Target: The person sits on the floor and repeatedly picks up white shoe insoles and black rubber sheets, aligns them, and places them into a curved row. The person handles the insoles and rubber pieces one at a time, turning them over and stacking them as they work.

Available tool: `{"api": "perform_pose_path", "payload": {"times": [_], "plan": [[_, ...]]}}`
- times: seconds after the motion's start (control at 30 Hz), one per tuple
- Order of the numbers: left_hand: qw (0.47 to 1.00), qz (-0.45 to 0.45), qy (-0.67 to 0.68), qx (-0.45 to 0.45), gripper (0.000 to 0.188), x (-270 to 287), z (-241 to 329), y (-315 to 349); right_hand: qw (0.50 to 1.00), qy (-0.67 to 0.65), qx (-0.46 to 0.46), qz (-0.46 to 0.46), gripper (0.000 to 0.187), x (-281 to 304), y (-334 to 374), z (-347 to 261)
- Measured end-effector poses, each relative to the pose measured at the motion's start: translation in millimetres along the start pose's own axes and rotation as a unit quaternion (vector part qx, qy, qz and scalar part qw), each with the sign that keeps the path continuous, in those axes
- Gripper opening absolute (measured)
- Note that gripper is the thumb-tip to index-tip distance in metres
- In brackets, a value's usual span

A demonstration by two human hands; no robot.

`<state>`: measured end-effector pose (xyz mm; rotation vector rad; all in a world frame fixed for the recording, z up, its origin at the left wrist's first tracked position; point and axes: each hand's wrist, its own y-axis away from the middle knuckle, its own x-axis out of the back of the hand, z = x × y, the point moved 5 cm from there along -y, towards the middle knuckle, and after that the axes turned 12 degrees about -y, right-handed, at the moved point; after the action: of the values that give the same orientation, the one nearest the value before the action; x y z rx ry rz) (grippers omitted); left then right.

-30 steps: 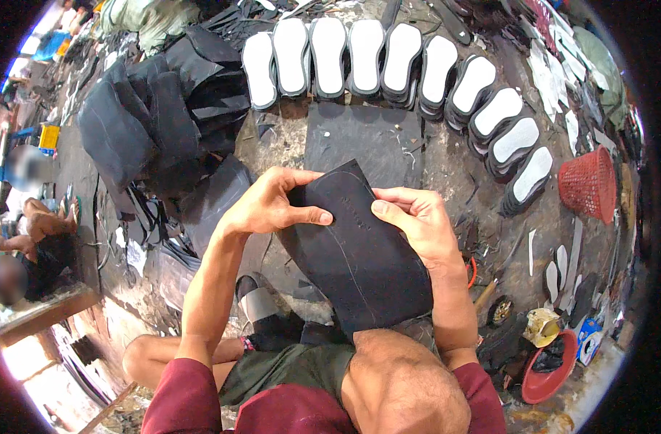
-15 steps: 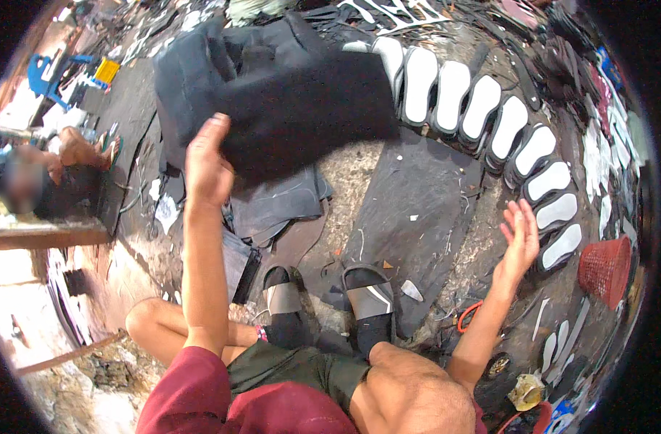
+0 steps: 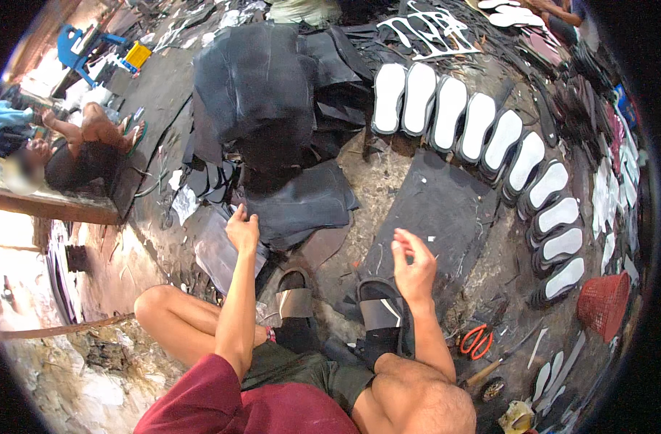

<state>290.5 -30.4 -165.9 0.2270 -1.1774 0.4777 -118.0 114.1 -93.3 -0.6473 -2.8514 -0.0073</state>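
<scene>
My left hand is at the near-left edge of a small stack of flat black sheets. Its thumb and index finger are apart and nothing shows in it. Beyond lies a large pile of black sheet material. My right hand hovers over the near-left part of a dark flat board, its fingers loosely extended and holding nothing. Stacks of sole-shaped pieces with white tops curve in an arc from the far middle round to the right.
Orange-handled scissors lie right of my leg, and a red basket stands farther right. White cut-out strips and dark scraps cover the far floor. Another person's legs are at the left, near a blue plastic chair.
The large black sheet by my left hand has come down onto the pile, and that hand is now nearer me. My right hand has moved left, over the board. The view has shifted.
</scene>
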Motion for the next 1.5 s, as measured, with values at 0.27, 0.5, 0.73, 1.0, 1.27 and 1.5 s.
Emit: {"api": "perform_pose_path", "payload": {"times": [0.27, 0.5, 0.73, 1.0, 1.27, 1.5], "plan": [[0.896, -0.227, 0.361, -0.122, 0.034, 61, 138, 117, 0.915, -0.348, -0.088, -0.183, 0.037, -142, -36, -29], [0.727, -0.389, 0.561, 0.071, 0.019, 60, 163, 111, 0.929, -0.348, -0.02, -0.121, 0.032, -105, -51, -54], [0.704, -0.43, 0.553, 0.119, 0.029, 51, 199, 133, 0.972, -0.176, 0.093, -0.124, 0.048, -49, -40, -77], [0.757, -0.343, 0.551, -0.067, 0.047, 39, 184, 134, 0.935, -0.271, -0.044, -0.226, 0.031, -45, -40, -50], [0.753, -0.279, 0.595, 0.01, 0.026, 41, 166, 129, 0.957, -0.21, 0.086, -0.182, 0.024, -57, -25, -69], [0.729, -0.266, 0.629, 0.054, 0.014, 43, 178, 129, 0.976, -0.195, 0.071, -0.063, 0.016, -71, -25, -57]]}}
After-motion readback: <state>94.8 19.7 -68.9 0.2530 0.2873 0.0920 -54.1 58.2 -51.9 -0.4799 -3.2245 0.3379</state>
